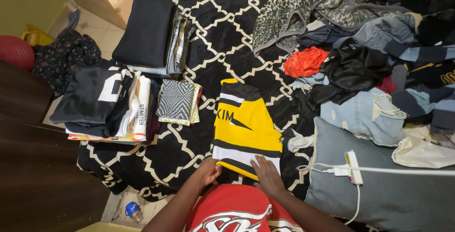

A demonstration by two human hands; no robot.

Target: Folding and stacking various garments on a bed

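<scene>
Left hand (208, 171) pinches the near-left corner of the yellow, black and white jersey (245, 128), fingers curled under the edge. Right hand (268, 175) lies flat and open on the near hem, palm down, gripping nothing. Jersey is part-folded into a long rectangle on the black-and-white patterned blanket (222, 33), just right of the small zigzag-print folded cloth (176, 101) and left of the grey pillow (379, 184). Judgement: light, soft, slick knit, will slump and slide if lifted from one point; best taken at both near corners or along the folded edges. Folded stacks (109, 104) at left, loose clothes pile (374, 56) at right. Left fingertips hidden under the fabric; jersey's back layers and sleeves not visible; white power strip (353, 166) cable runs off frame; pile items overlap, hard to separate
</scene>
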